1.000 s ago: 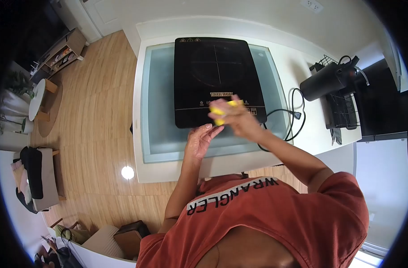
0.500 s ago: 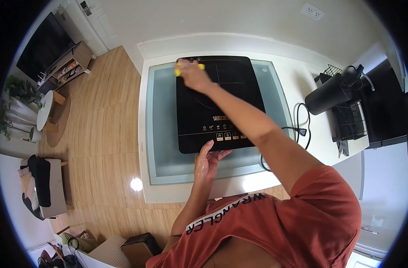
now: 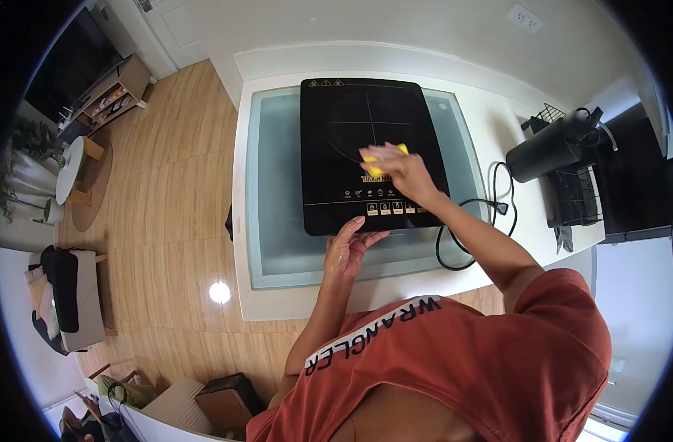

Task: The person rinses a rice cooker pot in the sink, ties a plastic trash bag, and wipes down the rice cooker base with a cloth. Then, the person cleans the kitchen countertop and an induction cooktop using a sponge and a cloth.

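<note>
The induction cooker [image 3: 351, 132] lies flat on the pale blue glass panel [image 3: 277, 269] set into the white tabletop [image 3: 277, 304], directly before the person. Its long axis runs near to far, the near end swung slightly to the right. The control strip and the "TOUGH MAMA" lettering face the near side; the warning triangles are at the far edge.

The cooker top is smooth, glossy black, rectangular with rounded corners, and printed with fine cross lines and part of a ring. The glass panel appears cloudy.

The left hand [image 3: 345, 252] is partly open at the near edge of the cooker, thumb on the top surface, fingers passing below the rim; its skin appears wet. The right hand [image 3: 406, 171] is flattened, palm down, over a yellow sponge [image 3: 373, 170] at the middle-near part of the cooker, beside the lettering.

The right fingers are blurred, and most of the sponge is hidden beneath them; its full shape cannot be made out. The hand covers part of the lettering, and the forearm obscures the right end of the button row. The left fingertips are out of sight. A black cord [image 3: 512, 184] loops on the right, partly hidden by the right forearm.
</note>
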